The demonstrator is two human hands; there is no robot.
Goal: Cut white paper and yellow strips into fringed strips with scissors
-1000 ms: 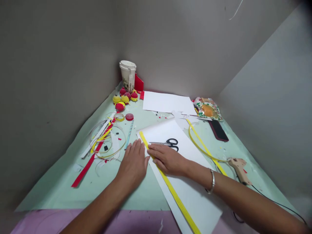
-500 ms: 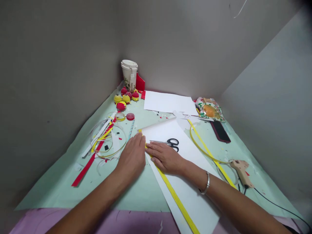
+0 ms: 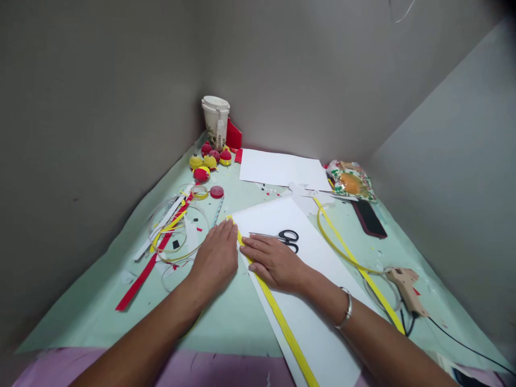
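Note:
A large white sheet (image 3: 306,301) lies slanted on the pale green table cover (image 3: 100,301), with a yellow paper strip (image 3: 278,317) running along its left edge. My left hand (image 3: 215,258) lies flat, fingers stretched out, beside the strip's upper end, fingertips touching it. My right hand (image 3: 276,263), bracelet on the wrist, rests flat on the sheet and presses the strip just below. Black-handled scissors (image 3: 282,237) lie on the sheet right behind my right hand.
Left: red, white and yellow strips (image 3: 169,236) and loose rings. Back corner: a lidded cup (image 3: 215,119), red and yellow balls (image 3: 207,160), another white sheet (image 3: 282,169). Right: a snack packet (image 3: 351,184), a dark phone (image 3: 368,217), a long yellow strip (image 3: 355,263), a glue gun (image 3: 408,290) with cord.
My left hand moved forward to the strip's upper end. My right hand barely shifted. The sheet's lifted far corner has settled flat again.

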